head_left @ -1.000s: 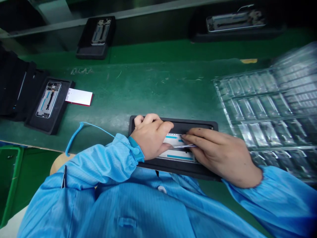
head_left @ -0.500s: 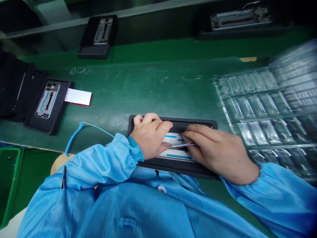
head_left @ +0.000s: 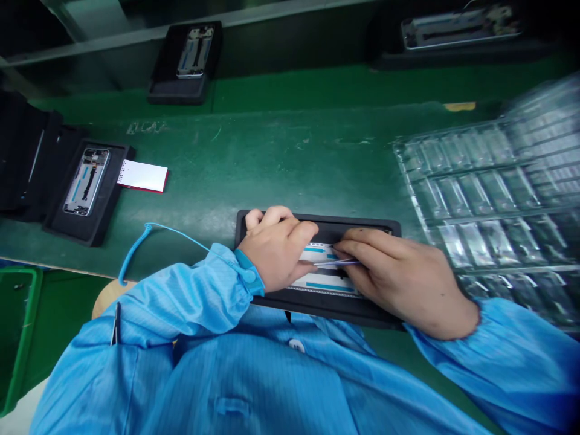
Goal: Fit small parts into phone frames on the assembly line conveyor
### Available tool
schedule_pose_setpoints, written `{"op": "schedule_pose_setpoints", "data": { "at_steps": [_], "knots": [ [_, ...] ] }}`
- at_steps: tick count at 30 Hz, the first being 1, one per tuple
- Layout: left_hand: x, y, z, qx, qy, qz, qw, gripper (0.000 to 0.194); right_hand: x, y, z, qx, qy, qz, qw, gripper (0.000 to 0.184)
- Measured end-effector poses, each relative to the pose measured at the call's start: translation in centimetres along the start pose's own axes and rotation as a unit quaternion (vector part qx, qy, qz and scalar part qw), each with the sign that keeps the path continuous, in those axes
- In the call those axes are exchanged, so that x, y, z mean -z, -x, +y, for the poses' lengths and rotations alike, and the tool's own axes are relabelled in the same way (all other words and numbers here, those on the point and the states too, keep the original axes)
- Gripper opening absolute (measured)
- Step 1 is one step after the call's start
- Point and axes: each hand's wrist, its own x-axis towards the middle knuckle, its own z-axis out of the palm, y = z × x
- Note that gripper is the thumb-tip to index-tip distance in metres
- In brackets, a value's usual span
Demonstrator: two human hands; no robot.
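The green table (head_left: 272, 163) is smooth but scratched; the see-through tray (head_left: 473, 196) on its right is shiny plastic; the notepad (head_left: 144, 176) on its left is paper; the black holder (head_left: 328, 229) at its front looks dull.

Nothing legible; pale scrawl (head_left: 147, 127) on green bench (head_left: 272, 163) unreadable
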Motion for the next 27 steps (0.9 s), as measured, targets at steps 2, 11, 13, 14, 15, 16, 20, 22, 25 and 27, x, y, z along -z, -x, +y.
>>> {"op": "schedule_pose_setpoints", "data": {
  "at_steps": [2,11,13,14,15,16,20,22,25,27],
  "knots": [
    [0.1,0.0,0.0,0.003,0.000,-0.004,1.000,0.043,-0.2,0.2,0.0,-0.007,0.003,-0.004,1.000,0.016],
    [0.1,0.0,0.0,0.004,-0.010,-0.008,1.000,0.042,-0.3,0.3,0.1,0.010,0.011,-0.002,1.000,0.016],
    [0.0,0.0,0.0,0.001,-0.010,-0.006,1.000,0.042,-0.2,0.3,0.1,0.020,0.019,0.005,1.000,0.015],
    [0.0,0.0,0.0,-0.001,-0.010,-0.005,1.000,0.043,-0.2,0.2,0.1,0.026,0.020,0.010,0.999,0.014],
    [0.0,0.0,0.0,-0.002,-0.009,-0.003,1.000,0.044,-0.2,0.2,0.1,0.030,0.020,0.014,0.999,0.014],
    [0.0,0.0,0.0,-0.002,-0.008,-0.002,1.000,0.045,-0.2,0.2,0.1,0.033,0.017,0.015,0.999,0.014],
    [-0.1,0.0,-0.1,0.003,-0.004,0.002,1.000,0.045,-0.3,0.4,0.2,0.022,-0.003,0.015,1.000,0.021],
    [-0.1,0.0,-0.1,0.003,-0.003,0.005,1.000,0.044,-0.3,0.6,0.2,0.023,-0.005,0.019,1.000,0.022],
    [-0.3,0.0,-0.2,-0.004,0.002,0.006,1.000,0.044,-0.2,1.1,0.3,0.034,-0.004,0.016,0.999,0.024],
    [-0.4,0.0,-0.3,-0.003,0.006,0.003,1.000,0.044,-0.1,1.3,0.3,0.034,-0.011,0.008,0.999,0.027]
  ]
}}
